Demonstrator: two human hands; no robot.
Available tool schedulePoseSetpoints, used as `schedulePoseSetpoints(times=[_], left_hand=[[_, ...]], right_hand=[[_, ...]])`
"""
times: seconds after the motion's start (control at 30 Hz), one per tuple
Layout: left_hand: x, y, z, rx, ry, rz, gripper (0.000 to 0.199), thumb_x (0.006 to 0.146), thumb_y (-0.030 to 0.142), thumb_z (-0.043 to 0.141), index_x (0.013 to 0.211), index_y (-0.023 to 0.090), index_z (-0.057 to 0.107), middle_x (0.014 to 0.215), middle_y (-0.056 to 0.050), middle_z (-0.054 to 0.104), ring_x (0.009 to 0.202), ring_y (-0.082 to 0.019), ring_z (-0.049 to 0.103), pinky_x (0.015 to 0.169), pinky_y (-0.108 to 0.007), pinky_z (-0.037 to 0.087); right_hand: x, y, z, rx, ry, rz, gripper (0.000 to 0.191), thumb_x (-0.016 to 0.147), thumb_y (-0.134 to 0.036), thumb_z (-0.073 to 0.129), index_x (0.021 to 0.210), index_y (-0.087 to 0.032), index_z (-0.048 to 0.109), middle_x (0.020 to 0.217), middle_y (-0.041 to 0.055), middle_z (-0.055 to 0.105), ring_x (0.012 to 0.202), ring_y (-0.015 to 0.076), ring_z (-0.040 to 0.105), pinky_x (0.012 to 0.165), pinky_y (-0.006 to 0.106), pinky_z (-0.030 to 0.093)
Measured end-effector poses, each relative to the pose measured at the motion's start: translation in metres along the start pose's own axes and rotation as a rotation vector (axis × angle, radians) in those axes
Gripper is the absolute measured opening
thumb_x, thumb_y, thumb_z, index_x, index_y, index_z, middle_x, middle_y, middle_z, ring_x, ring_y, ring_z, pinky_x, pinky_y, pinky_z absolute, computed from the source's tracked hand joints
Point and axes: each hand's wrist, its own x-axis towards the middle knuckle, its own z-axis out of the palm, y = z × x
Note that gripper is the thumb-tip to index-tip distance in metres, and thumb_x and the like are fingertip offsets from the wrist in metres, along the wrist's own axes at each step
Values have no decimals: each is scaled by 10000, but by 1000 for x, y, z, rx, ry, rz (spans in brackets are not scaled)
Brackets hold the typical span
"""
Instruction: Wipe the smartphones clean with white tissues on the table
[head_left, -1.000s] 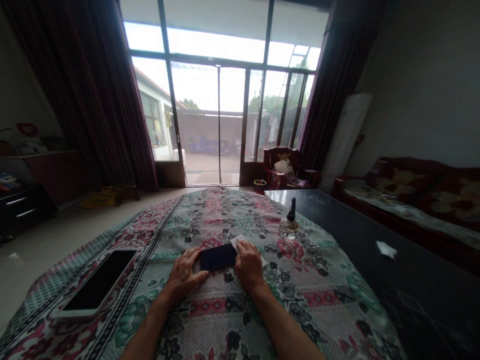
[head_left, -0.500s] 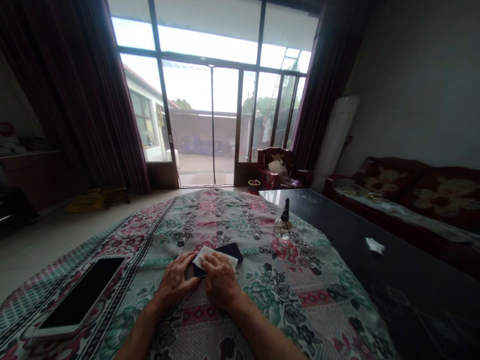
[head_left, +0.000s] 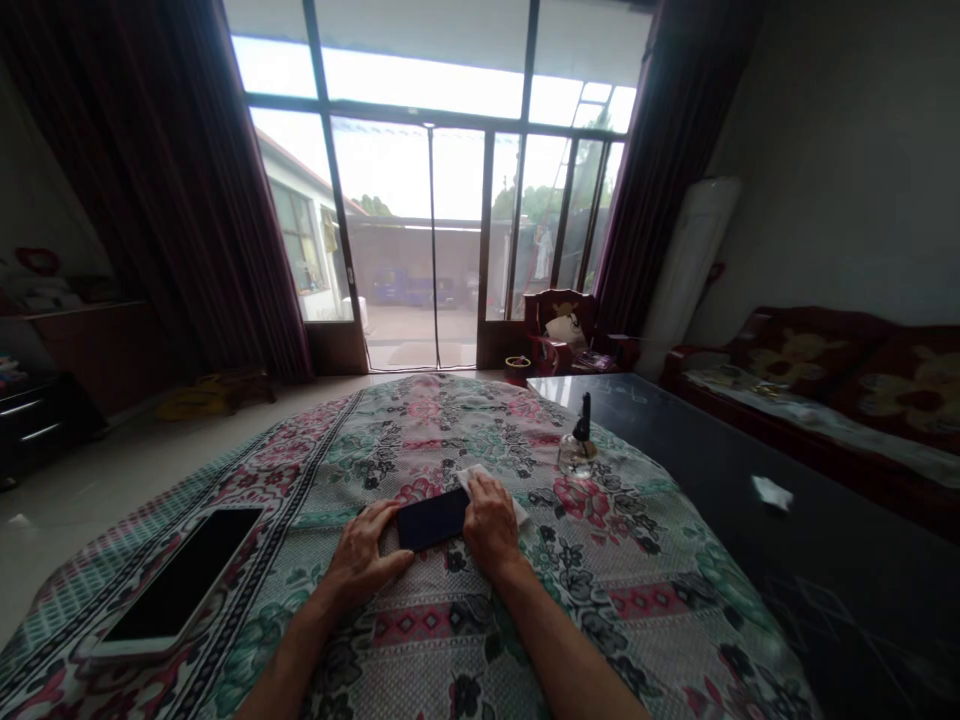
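A dark smartphone (head_left: 431, 520) lies flat on the floral tablecloth (head_left: 420, 620) in front of me. My left hand (head_left: 366, 552) steadies its left end, with the thumb along the near edge and the fingers at the far corner. Under the fingers of my right hand (head_left: 491, 525) is a folded white wipe (head_left: 472, 474), pressed at the phone's right end. Part of the wipe sticks out past the right side of that hand. The phone's right end is hidden beneath hand and wipe.
A larger white-framed device with a black screen (head_left: 184, 580) lies at the left. Right of my hands stands a clear bottle with a black top (head_left: 577, 450). A crumpled white tissue (head_left: 772, 493) rests on the dark table (head_left: 720, 560) to the right.
My right hand has slid the wipe rightward across the phone, baring most of its dark surface. The left hand stays at the left end. The view has shifted slightly.
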Motion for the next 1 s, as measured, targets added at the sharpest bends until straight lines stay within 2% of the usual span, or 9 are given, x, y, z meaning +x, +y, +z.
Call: schedulePoseSetpoints(times=[0.17, 0.4, 0.53, 0.63, 0.87, 1.0], left_hand=[[-1, 4, -1, -15, 5, -12, 566, 668, 312, 670, 1218, 213, 576, 1351, -94, 548, 1286, -300, 453, 1083, -453, 330], [-1, 5, 0, -24, 28, -21, 596, 624, 317, 711, 1196, 197, 597, 1343, -106, 553, 1276, -304, 459, 1082, -424, 333], [-1, 6, 0, -31, 36, -25, 585, 624, 320, 710, 1184, 184, 604, 1328, -120, 560, 1262, -299, 470, 1074, -420, 336], [-1, 7, -1, -48, 35, -19, 589, 616, 338, 725, 1174, 193, 608, 1313, -111, 569, 1246, -295, 479, 1064, -425, 340], [0, 5, 0, -65, 37, -22, 679, 563, 379, 783, 1187, 185, 603, 1308, -121, 566, 1236, -313, 479, 1057, -430, 337], [0, 6, -1, -56, 39, -27, 678, 552, 394, 796, 1172, 193, 612, 1302, -110, 572, 1229, -303, 487, 1054, -414, 343]], right_hand=[[-6, -8, 0, 0, -21, -117, 468, 842, -122, 389, 1268, -147, 582, 1380, 88, 516, 1299, 235, 404, 1106, 360, 243], [-21, -31, 6, 90, -152, -322, 498, 795, -95, 413, 1253, -163, 598, 1379, 65, 521, 1313, 214, 394, 1132, 350, 232], [-25, -35, 6, 153, -218, -457, 492, 799, -98, 402, 1238, -180, 609, 1364, 38, 537, 1302, 200, 408, 1131, 350, 249], [-20, -30, 6, 124, -197, -419, 487, 794, -92, 395, 1212, -188, 627, 1341, 44, 557, 1290, 200, 426, 1122, 363, 272], [1, 1, 9, -90, -29, -229, 486, 836, -122, 328, 1233, -101, 607, 1339, 128, 544, 1281, 227, 442, 1103, 367, 299], [5, 11, 9, -161, 24, -177, 497, 850, -141, 310, 1259, -99, 589, 1351, 133, 531, 1274, 225, 448, 1088, 353, 313]])
